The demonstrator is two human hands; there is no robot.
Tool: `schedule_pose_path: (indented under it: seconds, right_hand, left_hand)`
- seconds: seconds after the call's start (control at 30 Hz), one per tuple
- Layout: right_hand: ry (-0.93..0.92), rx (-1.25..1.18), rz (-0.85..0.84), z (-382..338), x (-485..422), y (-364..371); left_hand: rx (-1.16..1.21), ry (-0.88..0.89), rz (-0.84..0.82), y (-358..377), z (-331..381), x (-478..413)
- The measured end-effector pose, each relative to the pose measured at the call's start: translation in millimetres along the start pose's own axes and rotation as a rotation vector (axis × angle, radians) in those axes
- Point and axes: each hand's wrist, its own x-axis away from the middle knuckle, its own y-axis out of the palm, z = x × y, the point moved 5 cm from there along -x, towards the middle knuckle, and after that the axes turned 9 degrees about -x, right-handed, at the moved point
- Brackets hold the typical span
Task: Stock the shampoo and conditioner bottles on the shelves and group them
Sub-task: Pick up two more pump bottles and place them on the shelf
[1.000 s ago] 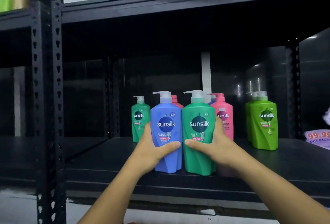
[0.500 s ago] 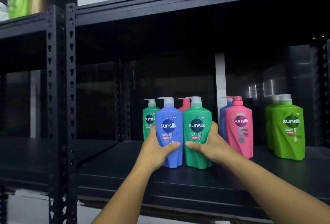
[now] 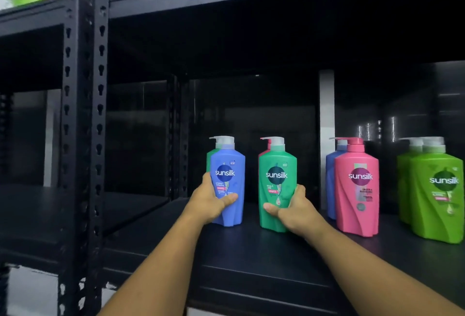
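Left hand (image 3: 210, 198), right hand (image 3: 293, 211) extended forward, apart; each curled in grip, thumb pointing inward.

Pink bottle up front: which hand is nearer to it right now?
Right. The right hand grips the teal-green bottle just left of the front pink bottle, not touching it. The left hand grips the leftmost blue bottle, beyond the teal-green one.

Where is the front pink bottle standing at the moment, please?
In the head view, the front pink bottle stands on the shelf, right of centre, just ahead of a blue bottle, between the green bottle in the right hand and the lime bottles.
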Motion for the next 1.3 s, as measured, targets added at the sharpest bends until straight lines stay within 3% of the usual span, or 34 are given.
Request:
schedule_pose_path:
  seconds: [0.53,1.1,1.3]
  right_hand:
    - [-0.069,0.274,0.108,-3.9,9.3,-0.9]
    - [-0.004,0.381,0.086,-2.7,6.9,2.1]
    - [-0.013,0.628,0.107,-2.9,11.3,-0.2]
  left_hand:
    - [0.006,-0.008,0.154,-4.7,-27.0,-10.6]
    - [-0.028,-0.050,0.033,1.3,-36.6,-11.7]
    - [-0.087,-0.116,-0.062,4.5,-52.8,-14.2]
